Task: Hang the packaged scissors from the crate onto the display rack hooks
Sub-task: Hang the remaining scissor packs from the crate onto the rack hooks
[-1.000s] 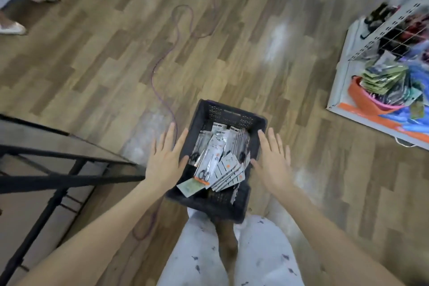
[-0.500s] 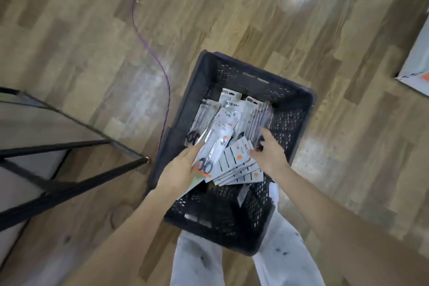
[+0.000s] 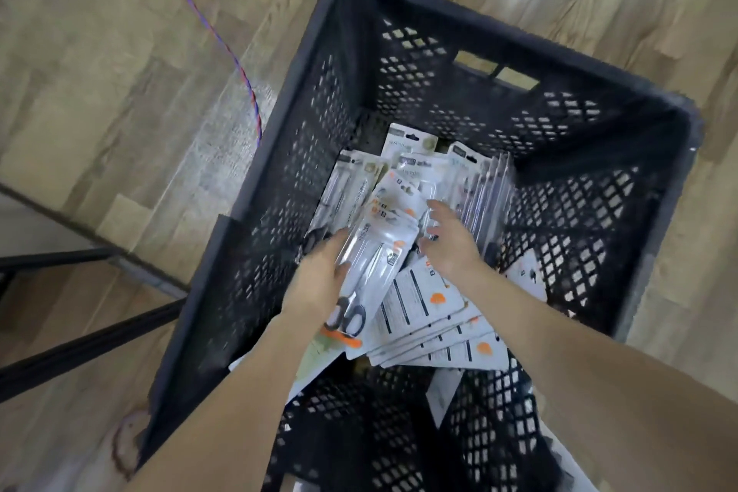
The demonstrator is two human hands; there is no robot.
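Inside black crate [image 3: 319, 100], packaged scissors [image 3: 371, 252]

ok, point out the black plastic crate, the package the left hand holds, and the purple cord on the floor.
black perforated plastic crate [image 3: 515, 28]: head view, far rim.
clear-fronted scissors package [image 3: 373, 258]: head view, blister front, gripped by left hand [image 3: 319, 284].
thin purple cord [image 3: 217, 36]: head view, mid-length on floor.

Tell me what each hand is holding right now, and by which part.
Left hand grips a scissors pack by its left edge. Right hand holds nothing.
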